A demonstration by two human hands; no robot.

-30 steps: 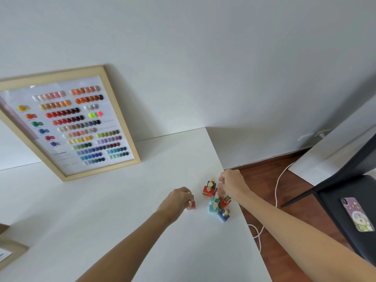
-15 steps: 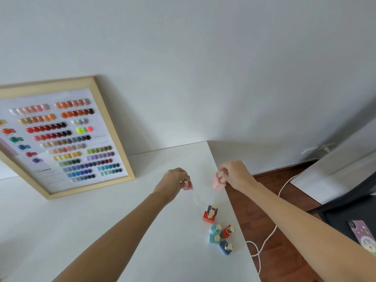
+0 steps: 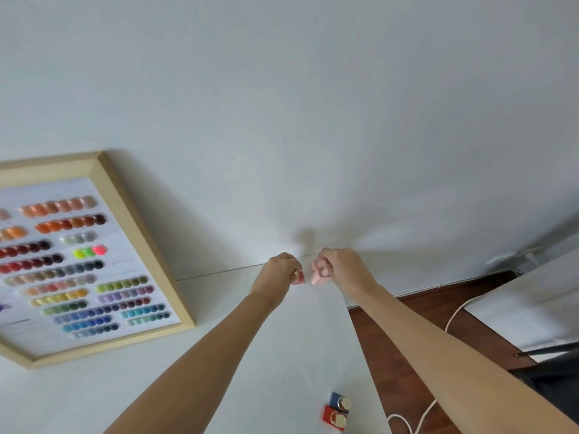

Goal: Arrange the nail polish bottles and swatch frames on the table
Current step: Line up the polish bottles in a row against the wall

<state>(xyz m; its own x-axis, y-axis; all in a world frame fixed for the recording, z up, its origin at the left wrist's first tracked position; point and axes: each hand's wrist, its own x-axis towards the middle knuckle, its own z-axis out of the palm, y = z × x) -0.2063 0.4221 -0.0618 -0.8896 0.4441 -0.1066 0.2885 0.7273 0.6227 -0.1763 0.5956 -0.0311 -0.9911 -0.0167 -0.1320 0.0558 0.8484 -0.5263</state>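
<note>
My left hand (image 3: pixel 277 274) is closed around a small red-pink nail polish bottle (image 3: pixel 299 277) with a gold cap, near the table's far right corner. My right hand (image 3: pixel 343 269) holds a pale pink bottle (image 3: pixel 317 275) right beside it, the two bottles a small gap apart. A red bottle (image 3: pixel 332 417) and a blue bottle (image 3: pixel 341 401) with gold caps stand together at the near right edge of the white table (image 3: pixel 219 386). A wooden swatch frame (image 3: pixel 131 220) full of colour rows leans against the wall at the left.
The table's right edge drops to a brown wooden floor (image 3: pixel 407 355) with a white cable (image 3: pixel 451 317) lying on it. A white wall rises straight behind the table. A dark chair (image 3: pixel 557 380) sits at the far right.
Both hands have carried their bottles away from the cluster to the table's far corner near the wall. The view has tilted up, so most of the bottle cluster has left the frame.
</note>
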